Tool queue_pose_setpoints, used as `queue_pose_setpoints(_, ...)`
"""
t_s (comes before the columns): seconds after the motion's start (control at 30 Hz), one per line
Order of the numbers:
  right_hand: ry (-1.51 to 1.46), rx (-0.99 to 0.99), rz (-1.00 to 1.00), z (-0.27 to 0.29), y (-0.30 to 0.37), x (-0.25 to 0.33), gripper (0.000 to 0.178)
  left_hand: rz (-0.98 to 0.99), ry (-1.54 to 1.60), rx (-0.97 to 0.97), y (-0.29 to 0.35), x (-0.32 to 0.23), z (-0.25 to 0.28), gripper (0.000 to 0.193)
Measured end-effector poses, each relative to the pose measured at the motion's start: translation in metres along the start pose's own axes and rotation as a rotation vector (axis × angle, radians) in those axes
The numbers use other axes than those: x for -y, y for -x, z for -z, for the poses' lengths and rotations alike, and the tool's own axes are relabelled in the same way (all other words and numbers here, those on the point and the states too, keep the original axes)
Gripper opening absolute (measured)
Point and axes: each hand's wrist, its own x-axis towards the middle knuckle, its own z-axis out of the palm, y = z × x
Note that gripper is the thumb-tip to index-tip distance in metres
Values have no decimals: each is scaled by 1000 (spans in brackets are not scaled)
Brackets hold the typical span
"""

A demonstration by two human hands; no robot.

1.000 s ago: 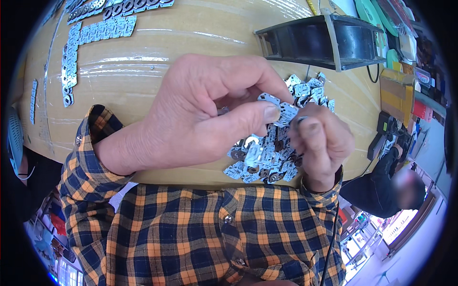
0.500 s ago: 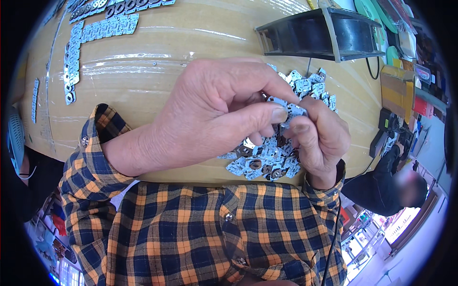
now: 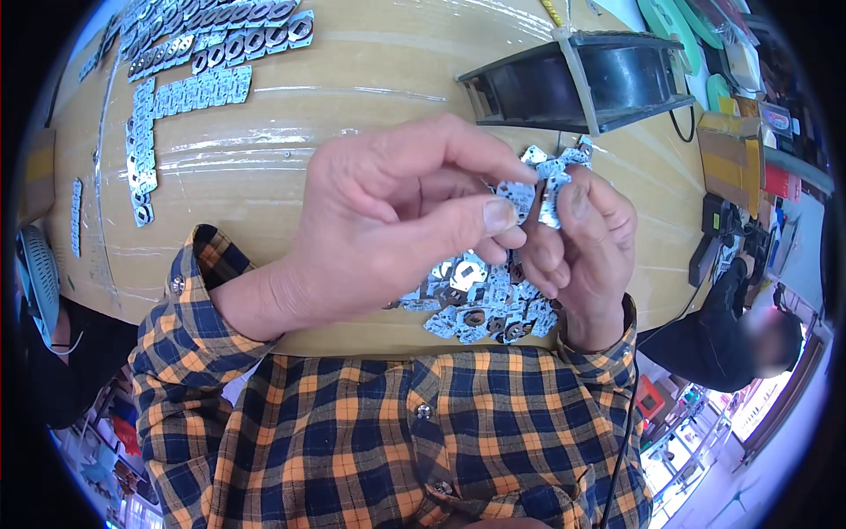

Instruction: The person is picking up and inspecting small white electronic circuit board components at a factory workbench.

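Note:
My left hand [image 3: 374, 225] pinches a small light-blue circuit board [image 3: 515, 197] between thumb and forefinger. Close beside it, my right hand [image 3: 592, 251] grips another small circuit board [image 3: 552, 201], tilted almost edge-on, between thumb and fingers. A narrow gap separates the two boards. Beneath both hands lies a loose pile of similar circuit boards [image 3: 471, 275], several with dark round parts. The hands cover part of that pile.
Rows of joined boards [image 3: 203, 92] lie at the far left, with a short strip [image 3: 77, 218] nearer the edge. Beyond my right hand stands a black boxy housing [image 3: 577, 84]. Cardboard boxes [image 3: 730, 172] stand at right; a person in dark clothes [image 3: 705, 331] is there too.
The boards, touching or overlapping between my fingers before, are now apart. My right hand has turned its board more upright. The whole view has shifted slightly.

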Motion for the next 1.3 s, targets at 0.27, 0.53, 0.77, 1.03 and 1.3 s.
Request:
queue_pose_setpoints(0.27,218,-77,-40,-7,6,-2,32,-473,-764,30,0,-7,7,23)
queue_pose_setpoints(0.53,241,-44,45,-7,7,-5,30,-554,-781,1,-1,-2,6,23)
queue_pose_setpoints(0.77,220,-35,62,-6,5,-9,31,-496,-758,-29,1,-3,4,23)
queue_pose_setpoints(1.03,207,-39,57,-3,5,-7,30,-499,-703,33,-4,-4,7,22)
queue_pose_setpoints(1.3,476,-64,100,-2,7,4,25,-271,-592,109,2,-11,8,22)
